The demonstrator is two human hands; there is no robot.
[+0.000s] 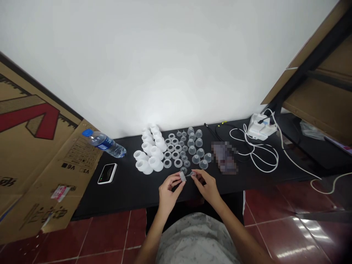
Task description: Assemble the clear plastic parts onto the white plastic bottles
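Observation:
Near the front edge of the black table, my left hand (169, 187) pinches a translucent screw ring (182, 176) between thumb and fingers, turned on its side. Just right of it, my right hand (205, 184) is closed on a small clear bottle nipple (190, 174), its thin end pointing toward the ring. Ring and nipple are very close; whether they touch I cannot tell. Beyond my hands stand white bottles (156, 164) in rows, then matching rings (178, 162), several loose nipples (181, 143) and clear dome caps (204, 164).
A water bottle (106, 143) lies at the left beside a white device (107, 173). To the right are a blurred-out object (224, 157), white cables (268, 170) and a power strip (261, 127). A cardboard box (55, 172) borders the table's left side; a wall stands behind.

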